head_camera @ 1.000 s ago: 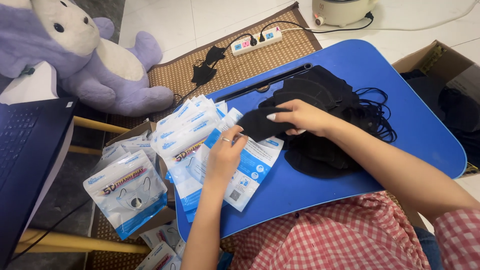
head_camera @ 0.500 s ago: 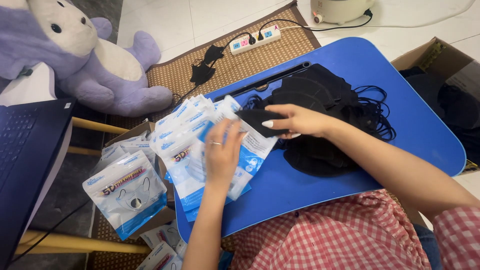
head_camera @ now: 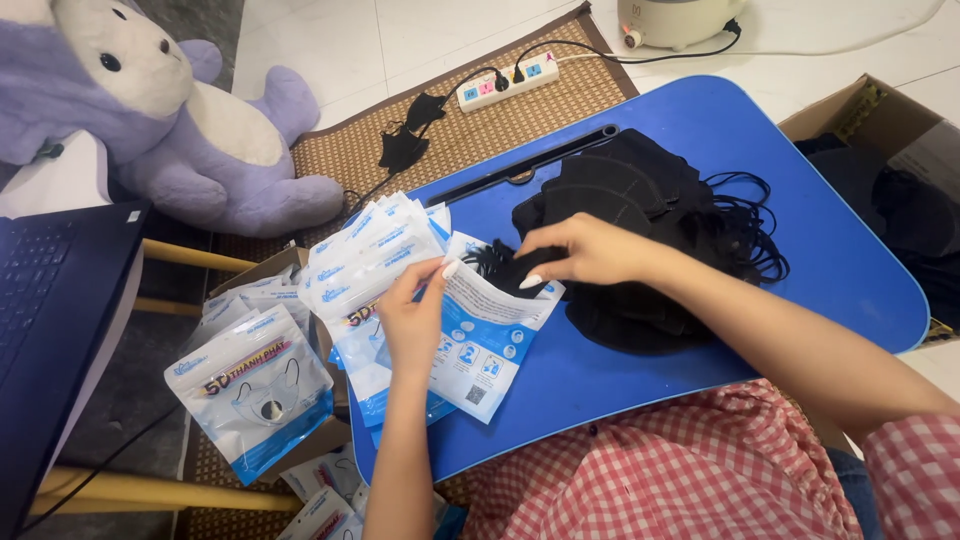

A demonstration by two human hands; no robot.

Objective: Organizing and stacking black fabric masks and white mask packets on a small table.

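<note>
My left hand holds open the mouth of a white and blue plastic pouch lying on the blue lap table. My right hand grips a folded black face mask and pushes it into that pouch's opening. Behind my right hand lies a pile of black masks with tangled ear loops. A fanned stack of empty pouches sits at the table's left edge under my left hand.
Filled pouches lie in a cardboard box left of the table. A purple and white plush toy, a dark laptop, a power strip, a white appliance and an open cardboard box surround the table.
My left hand pulled one pouch off the stack and opened it. My right hand brought the black mask down from the pile to the pouch's mouth.
</note>
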